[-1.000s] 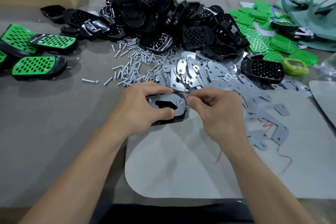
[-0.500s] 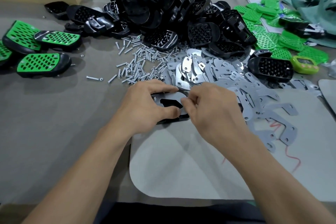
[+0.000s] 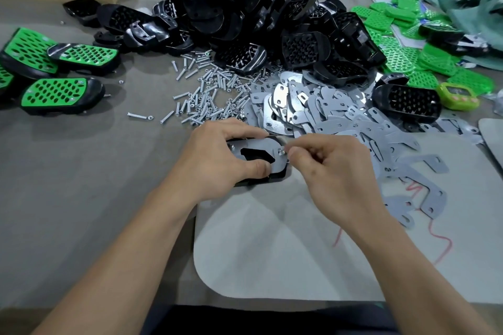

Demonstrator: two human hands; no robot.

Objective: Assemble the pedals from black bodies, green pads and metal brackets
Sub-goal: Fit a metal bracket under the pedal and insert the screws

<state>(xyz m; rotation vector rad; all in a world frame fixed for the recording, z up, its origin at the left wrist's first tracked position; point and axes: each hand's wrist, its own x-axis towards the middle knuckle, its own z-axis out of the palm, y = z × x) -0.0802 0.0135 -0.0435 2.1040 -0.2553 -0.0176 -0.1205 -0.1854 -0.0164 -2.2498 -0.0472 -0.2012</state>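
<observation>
Fingers [image 3: 258, 168] of the left hand [image 3: 215, 160] are curled round the black pedal body [image 3: 275, 178], held on the bench [image 3: 68, 171] at the pale mat's [image 3: 272, 253] far edge, with a metal bracket [image 3: 276, 144] laid on top. A silver fastener [image 3: 282, 151] at the bracket's right end is pinched by the right hand [image 3: 332, 171], which has been drawn back slightly since half a second ago, uncovering it

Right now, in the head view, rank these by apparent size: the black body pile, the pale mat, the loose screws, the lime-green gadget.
1. pale mat, though nearness to the camera flatters it, so its lead is unsure
2. black body pile
3. loose screws
4. lime-green gadget, clearly smallest
</observation>
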